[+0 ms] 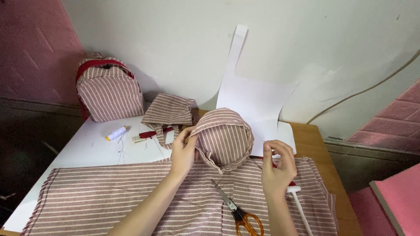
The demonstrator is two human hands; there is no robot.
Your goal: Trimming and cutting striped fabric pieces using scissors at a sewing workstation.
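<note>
My left hand (183, 153) grips the left edge of a rounded striped fabric piece (225, 137) that stands up from a large striped cloth (109, 196) spread on the table. My right hand (275, 166) hovers at the right of that rounded piece, fingertips pinched together on something too small to make out. Orange-handled scissors (240, 214) lie on the cloth between my forearms. A white stick tool (299, 203) lies just right of my right wrist.
A striped backpack with red trim (109, 89) stands at the back left. A folded striped piece (168, 109), a white thread spool (116, 133) and a red tool (153, 133) lie behind. A white paper pattern (258, 100) leans on the wall. The wooden table edge (332, 175) is right.
</note>
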